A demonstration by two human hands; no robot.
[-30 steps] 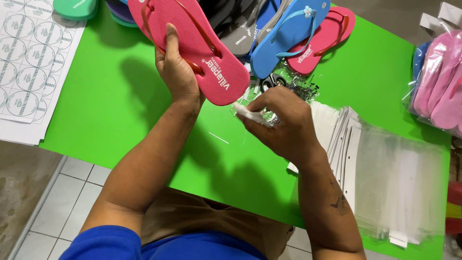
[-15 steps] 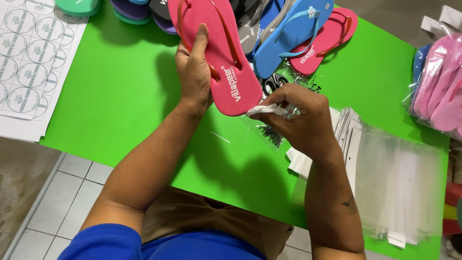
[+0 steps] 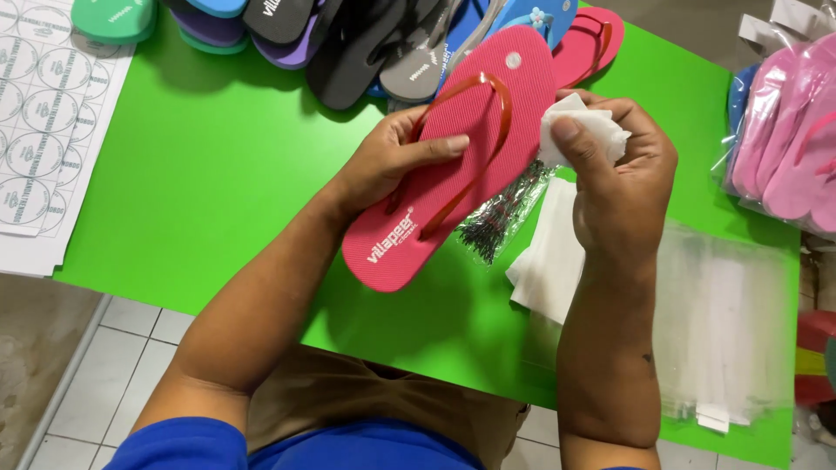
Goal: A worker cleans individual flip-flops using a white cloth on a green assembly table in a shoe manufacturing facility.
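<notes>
From the head camera, we look down on a green counter [image 3: 209,183]. Our left hand [image 3: 392,161] holds a pink flip-flop [image 3: 461,165] tilted above the counter, strap side up, fingers [image 3: 440,146] closed over it with the thumb lying across the sole beside the red strap [image 3: 475,130]. Our right hand [image 3: 623,170] is closed around a crumpled white cloth [image 3: 579,130], which it presses against the flip-flop's right edge near the toe end.

As we judge it, the wiping is under way at the upper edge; the heel end and most of the sole show no cloth on them, and we cannot tell whether they have been gone over. The flip-flop looks clean and new, its surface finely textured, with a small pale round plug near the toe and white lettering at the heel.

Below it lie a small clear bag of dark tag pins [image 3: 501,218] and a white sheet [image 3: 549,261]. A stack of clear plastic bags [image 3: 723,322] sits to the right, bagged pink flip-flops [image 3: 784,130] beyond them, a pile of loose flip-flops [image 3: 348,43] at the far edge, and sticker sheets [image 3: 43,113] to the left.
</notes>
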